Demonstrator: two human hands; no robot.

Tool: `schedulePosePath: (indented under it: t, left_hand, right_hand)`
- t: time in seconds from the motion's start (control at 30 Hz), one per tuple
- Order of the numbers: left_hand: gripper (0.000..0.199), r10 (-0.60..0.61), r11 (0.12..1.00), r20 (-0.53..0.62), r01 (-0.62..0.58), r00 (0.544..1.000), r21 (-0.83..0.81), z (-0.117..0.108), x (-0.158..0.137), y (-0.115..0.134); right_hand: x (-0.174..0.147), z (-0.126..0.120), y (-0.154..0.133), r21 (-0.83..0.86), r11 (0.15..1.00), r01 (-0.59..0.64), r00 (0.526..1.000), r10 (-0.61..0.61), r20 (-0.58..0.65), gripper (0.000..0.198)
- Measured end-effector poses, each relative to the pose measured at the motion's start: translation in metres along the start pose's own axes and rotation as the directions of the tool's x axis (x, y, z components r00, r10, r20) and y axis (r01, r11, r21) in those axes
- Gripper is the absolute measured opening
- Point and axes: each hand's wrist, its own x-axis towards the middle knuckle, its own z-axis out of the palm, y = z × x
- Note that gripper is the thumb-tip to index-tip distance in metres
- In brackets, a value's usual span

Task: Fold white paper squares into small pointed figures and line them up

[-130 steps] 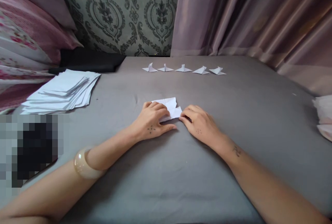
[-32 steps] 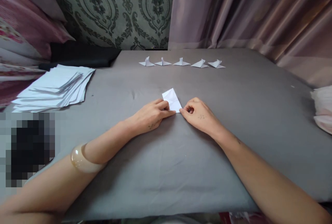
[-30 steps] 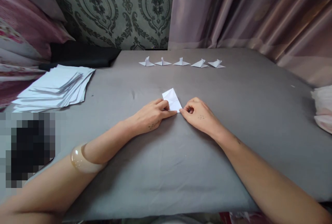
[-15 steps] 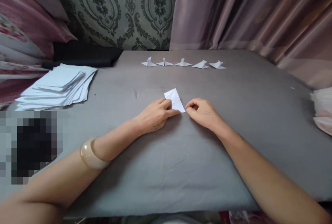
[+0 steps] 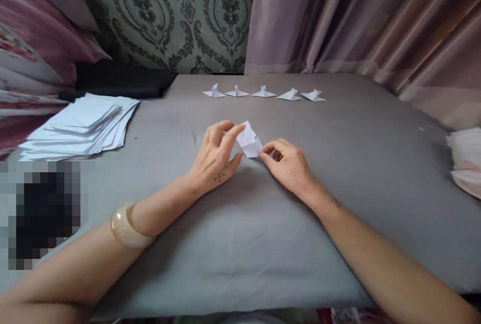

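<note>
A small folded piece of white paper (image 5: 250,144) is between my two hands at the middle of the table, creases showing on its face. My right hand (image 5: 287,161) pinches its lower right corner between thumb and fingertips. Spread around the paper's left side, my left hand (image 5: 218,151) is open, thumb and fingers apart. Its index fingertip reaches the paper's upper left edge; whether it presses there I cannot tell. A pale bangle (image 5: 130,226) circles my left forearm.
Several folded white paper figures (image 5: 263,92) stand in a row toward the back. A stack of white paper sheets (image 5: 80,123) lies at left, before a black folded cloth (image 5: 124,79). A whitish bundle (image 5: 466,158) sits at the right edge. Grey cloth (image 5: 240,244) covers the table.
My left hand has lifted from the paper and opened, moving left. My right hand has closed on the paper's right corner, and the paper's lower part now appears folded up.
</note>
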Motion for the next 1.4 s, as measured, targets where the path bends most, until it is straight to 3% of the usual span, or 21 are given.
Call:
schedulePosePath:
  t: [0.1, 0.17, 0.3, 0.37, 0.63, 0.83, 0.93, 1.03, 1.17, 1.3, 1.4]
  left_hand:
    - [0.053, 0.043, 0.989, -0.124, -0.024, 0.991, 0.149, -0.004, 0.000, 0.000]
    - [0.043, 0.119, 0.968, -0.105, -0.092, 0.987, 0.233, -0.006, 0.000, 0.000]
    - [0.021, 0.253, 0.929, 0.133, -0.279, 0.958, 0.243, -0.007, 0.001, -0.002]
    - [0.020, 0.250, 0.938, 0.223, -0.293, 0.942, 0.186, -0.006, 0.001, -0.003]
    - [0.027, 0.069, 0.996, 0.296, -0.082, 0.953, 0.032, -0.004, 0.002, 0.001]
    - [0.028, -0.141, 0.990, 0.302, 0.143, 0.943, 0.014, 0.001, 0.005, 0.007]
    - [0.027, -0.266, 0.960, 0.323, 0.280, 0.908, 0.003, 0.004, 0.009, 0.010]
    - [0.021, -0.339, 0.931, 0.347, 0.365, 0.875, -0.011, 0.006, 0.012, 0.011]
    - [0.019, -0.355, 0.921, 0.321, 0.387, 0.878, -0.039, 0.007, 0.013, 0.011]
    - [0.017, -0.354, 0.920, 0.329, 0.390, 0.875, -0.048, 0.006, 0.013, 0.011]
    - [0.018, -0.367, 0.913, 0.346, 0.405, 0.864, -0.042, 0.006, 0.013, 0.011]
  right_hand:
    - [-0.001, -0.003, -0.004, -0.241, 0.944, 0.225, 0.966, -0.249, -0.073, 0.019]
    - [-0.001, -0.005, -0.005, -0.364, 0.874, 0.321, 0.935, -0.354, -0.027, 0.024]
    - [-0.002, -0.006, -0.002, -0.453, 0.805, 0.384, 0.918, -0.385, 0.094, 0.026]
    - [-0.004, -0.007, 0.001, -0.443, 0.818, 0.366, 0.930, -0.340, 0.140, 0.023]
    - [-0.005, -0.009, 0.001, -0.260, 0.961, 0.090, 0.983, -0.043, 0.180, 0.015]
    - [-0.002, -0.002, -0.001, -0.201, 0.978, -0.052, 0.989, 0.078, 0.125, 0.016]
    - [-0.001, 0.002, -0.002, -0.226, 0.971, -0.071, 0.991, 0.094, 0.091, 0.014]
    - [-0.001, 0.004, -0.002, -0.252, 0.965, -0.068, 0.994, 0.088, 0.070, 0.010]
    - [-0.001, 0.005, 0.001, -0.193, 0.981, 0.024, 0.996, -0.008, 0.084, 0.004]
    - [-0.003, 0.004, -0.001, -0.163, 0.963, 0.215, 0.969, -0.190, 0.155, 0.019]
    - [-0.006, 0.004, -0.005, -0.226, 0.932, 0.283, 0.948, -0.236, 0.214, 0.028]
